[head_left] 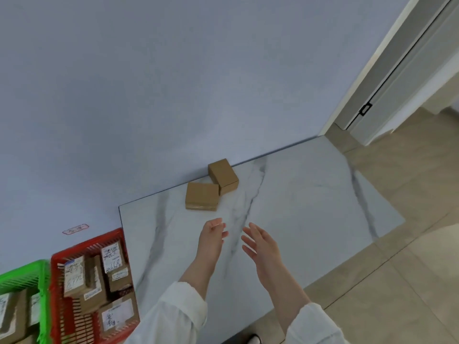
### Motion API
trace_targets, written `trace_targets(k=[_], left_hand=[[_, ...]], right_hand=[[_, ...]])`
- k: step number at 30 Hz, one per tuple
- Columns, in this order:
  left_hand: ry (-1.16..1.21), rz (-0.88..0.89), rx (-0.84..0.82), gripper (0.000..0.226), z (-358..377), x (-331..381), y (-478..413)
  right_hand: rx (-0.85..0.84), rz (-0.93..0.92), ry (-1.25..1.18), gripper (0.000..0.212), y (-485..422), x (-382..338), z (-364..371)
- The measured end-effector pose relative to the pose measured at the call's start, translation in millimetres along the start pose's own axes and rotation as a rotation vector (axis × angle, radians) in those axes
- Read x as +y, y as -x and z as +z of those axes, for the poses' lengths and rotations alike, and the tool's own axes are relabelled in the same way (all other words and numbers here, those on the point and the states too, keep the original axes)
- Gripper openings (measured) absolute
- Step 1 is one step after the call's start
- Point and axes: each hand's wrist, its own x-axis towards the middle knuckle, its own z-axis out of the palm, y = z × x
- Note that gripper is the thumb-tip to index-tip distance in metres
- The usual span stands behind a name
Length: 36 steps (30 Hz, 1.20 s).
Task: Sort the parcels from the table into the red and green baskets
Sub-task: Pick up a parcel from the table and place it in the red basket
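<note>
Since only two parcels lie on the counter (298,194), the sort looks nearly done. At far left, approx. 8 o'clock of the view, the green basket (29,268) holds a few labelled boxes and is only partly in view. Just beside it, at its 3 o'clock, the red basket (87,243) is packed w/ brown labelled parcels. Both baskets sit off the counter's left end and seem to be lower than its top.

Near the wall, at roughly 12 o'clock from the hands, lie two plain brown cartons. The nearer parcel (201,196) lies flat. The farther parcel (223,176) sits at its 1 o'clock, corner touching or all but touching (can't tell which), w/ its back close to the wall. No label shows on either, so the right basket can't be read from here.

The left hand (213,234) hovers over the counter, fingers loosely spread, holding nothing, w/ the nearer parcel at its 11 o'clock. The right hand (260,244), at its 3 o'clock, has its palm turned inward and fingers straight and wide, also empty.

Handling, as a judgement: these are small corrugated cartons, prob. light, stiff-walled, matt, not slippery. One hand per box should do, w/ thumb on one side wall and fingers on the opposite, near the corners, since a mid-top squeeze could dent. The farther box sits close to the wall, so slide it toward 6 o'clock first. Contents unknown, so set them down, don't drop.
</note>
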Motion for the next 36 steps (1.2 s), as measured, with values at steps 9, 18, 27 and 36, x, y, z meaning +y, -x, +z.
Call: trace_targets(k=[9,18,27,36], left_hand=[[0.061,-0.098,0.313,0.037,20.0,-3.7,-108.7],[0.12,-0.149,0.466,0.063,6.9,-15.0,-191.4],[0.043,-0.133,0.522,0.063,-29.1,-69.2,-317.1],[0.07,-0.097,0.537,0.028,-27.7,-73.1,-304.1]], right_hand=[[-0.203,0.106,0.243,0.025,-142.6,-29.1,0.7],[-0.308,0.19,0.439,0.06,-252.6,-19.0,28.4],[-0.284,0.214,0.568,0.065,-352.7,57.2,66.5],[-0.269,0.068,0.491,0.027,-354.4,72.6,73.6]])
